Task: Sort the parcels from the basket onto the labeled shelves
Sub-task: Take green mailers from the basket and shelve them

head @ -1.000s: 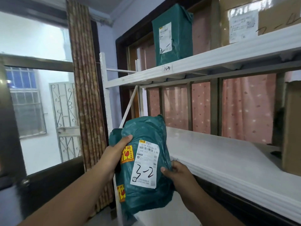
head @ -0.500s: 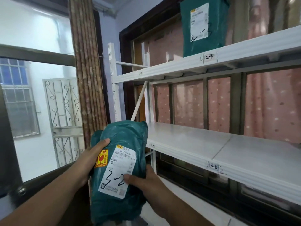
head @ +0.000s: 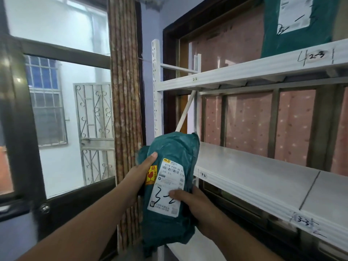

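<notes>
We grip the green parcel [head: 170, 178] lower centre, left hand [head: 140, 173] and right hand [head: 195, 206] fingers curled round it, label up to match shelf tag 3-2 [head: 203, 174].

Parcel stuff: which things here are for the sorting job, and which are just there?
For the job: green parcel marked 3-2, left hand, right hand, shelf tag 3-2, white shelf.
Just there: striped curtain, window, iron gate, pink dotted curtain.
</notes>
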### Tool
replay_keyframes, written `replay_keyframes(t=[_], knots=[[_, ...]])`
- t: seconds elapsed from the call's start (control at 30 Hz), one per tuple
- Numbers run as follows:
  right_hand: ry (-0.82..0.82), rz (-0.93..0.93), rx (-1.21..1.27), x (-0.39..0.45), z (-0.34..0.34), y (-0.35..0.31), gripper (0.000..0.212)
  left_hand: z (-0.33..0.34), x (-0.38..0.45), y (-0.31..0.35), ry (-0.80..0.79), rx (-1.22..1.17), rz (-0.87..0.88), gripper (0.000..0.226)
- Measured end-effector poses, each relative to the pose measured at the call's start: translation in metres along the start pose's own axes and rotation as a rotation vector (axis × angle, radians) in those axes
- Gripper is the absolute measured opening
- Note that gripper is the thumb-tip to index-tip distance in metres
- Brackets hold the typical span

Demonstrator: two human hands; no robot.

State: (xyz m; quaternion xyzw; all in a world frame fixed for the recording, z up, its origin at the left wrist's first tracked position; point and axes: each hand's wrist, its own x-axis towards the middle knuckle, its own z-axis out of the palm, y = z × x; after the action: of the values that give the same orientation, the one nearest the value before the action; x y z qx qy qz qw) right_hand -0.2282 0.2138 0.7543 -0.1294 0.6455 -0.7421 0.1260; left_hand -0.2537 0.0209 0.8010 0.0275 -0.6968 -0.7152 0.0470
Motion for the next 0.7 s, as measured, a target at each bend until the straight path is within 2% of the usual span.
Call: replay_keyframes(t=[0.07, 0.17, 0.2, 0.33, 0.47, 0.57, 0.63, 0.7], knots=[[0.017, -0.024, -0.030, 0.014, -0.013, -0.013, 0.037, 0.006, 0.012, 0.007, 0.011, 0.010, 0.035, 0.091], [0.059, -0.070, -0.062, 0.038, -0.039, -0.035, 0.036, 0.016, 0.033, 0.014, 0.058, 0.037, 0.099, 0.060], [0.089, -0.093, -0.064, 0.049, -0.050, -0.043, 0.036, 0.017, 0.040, 0.015, 0.075, 0.028, 0.108, 0.058], [0.221, -0.188, -0.099, 0.102, -0.105, -0.081, 0.039, 0.022, 0.078, 0.012, 0.111, -0.002, 0.179, 0.083], [0.309, -0.217, -0.197, 0.157, -0.175, -0.113, 0.035, 0.037, 0.107, 0.017, 0.146, 0.061, 0.245, 0.072], [0.367, -0.223, -0.303, 0.203, -0.228, -0.129, 0.043, 0.049, 0.137, 0.018, 0.175, 0.044, 0.264, 0.040], [0.385, -0.183, -0.386, 0.234, -0.258, -0.136, 0.044, 0.056, 0.157, 0.017, 0.195, 0.015, 0.253, 0.039], [0.374, -0.087, -0.494, 0.265, -0.284, -0.142, 0.054, 0.065, 0.176, 0.015, 0.195, -0.020, 0.227, 0.051]])
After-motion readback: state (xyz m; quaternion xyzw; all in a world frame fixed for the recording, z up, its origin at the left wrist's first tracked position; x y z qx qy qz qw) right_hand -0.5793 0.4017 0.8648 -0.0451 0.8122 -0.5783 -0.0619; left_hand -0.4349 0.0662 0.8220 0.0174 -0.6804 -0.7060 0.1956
